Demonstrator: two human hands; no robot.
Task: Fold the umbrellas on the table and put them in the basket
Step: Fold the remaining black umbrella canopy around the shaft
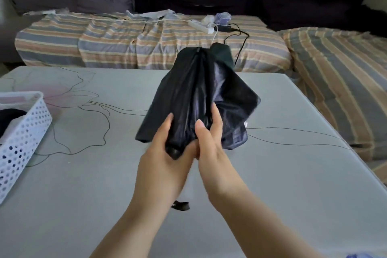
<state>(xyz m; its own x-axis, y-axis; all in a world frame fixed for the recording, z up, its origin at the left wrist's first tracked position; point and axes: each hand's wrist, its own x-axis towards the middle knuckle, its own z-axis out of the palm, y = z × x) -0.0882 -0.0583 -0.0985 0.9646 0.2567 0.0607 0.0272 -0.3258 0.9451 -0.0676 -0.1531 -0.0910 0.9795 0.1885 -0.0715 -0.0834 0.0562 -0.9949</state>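
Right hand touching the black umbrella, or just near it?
Touching. In the head view the right hand has its thumb and fingers curled round the black umbrella's gathered canopy, with no gap; the left hand grips it too.

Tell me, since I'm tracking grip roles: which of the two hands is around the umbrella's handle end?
The left hand: it grips the black umbrella at its knobbed handle end, while the right hand holds the loose canopy fabric higher up.

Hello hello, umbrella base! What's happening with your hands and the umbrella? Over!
Both hands, left and right, grip the black umbrella above the table. Canopy loose, not yet wrapped. Basket far left, path open.
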